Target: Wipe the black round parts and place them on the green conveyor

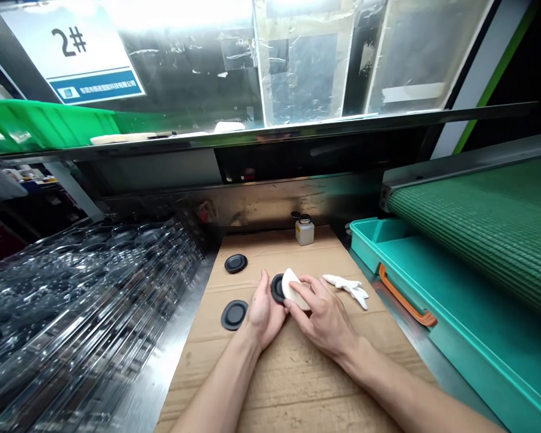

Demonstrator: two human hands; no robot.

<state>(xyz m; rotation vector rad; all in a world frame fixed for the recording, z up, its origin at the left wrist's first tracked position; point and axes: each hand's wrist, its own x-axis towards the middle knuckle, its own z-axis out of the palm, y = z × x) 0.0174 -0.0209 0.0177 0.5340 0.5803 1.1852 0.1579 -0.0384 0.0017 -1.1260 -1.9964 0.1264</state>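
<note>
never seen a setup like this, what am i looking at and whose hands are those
There is no machine arm here: one camera sits on a person's head, looking forward and down at their own bare hands. The left hand holds a black disc tilted up, and the right hand presses a white pad against it. They work over a cardboard sheet. On it lie a far disc, a near disc, a small bottle and a crumpled white cloth. At left are stacked clear plastic trays; at right sit a teal tray and a green belt.
</note>
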